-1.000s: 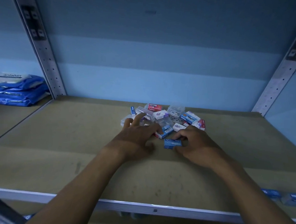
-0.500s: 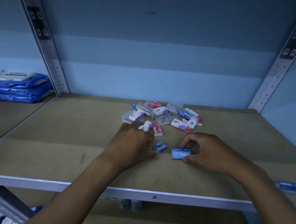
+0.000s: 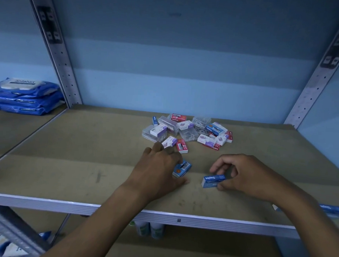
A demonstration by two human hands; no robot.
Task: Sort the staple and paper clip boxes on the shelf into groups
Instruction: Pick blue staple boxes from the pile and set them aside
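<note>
On the brown board shelf [image 3: 64,162], left hand [image 3: 158,173] fingers clamp a small blue barcode box [image 3: 182,168]; right hand [image 3: 246,175] fingers pinch a blue cardboard Staples box [image 3: 213,181] nearer the front edge than the mixed box pile [image 3: 188,131].

- dim bluish light over a pale blue back wall [image 3: 178,60]
- perforated grey metal uprights [image 3: 58,55] at both sides
- brown board shelf [image 3: 85,153] with a pale metal front edge [image 3: 82,206]
- stacked blue wipe packs [image 3: 25,97] on the neighbouring shelf, left

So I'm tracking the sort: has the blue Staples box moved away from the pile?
Yes. The blue Staples box now sits nearer the shelf's front edge, clear of the pile.
</note>
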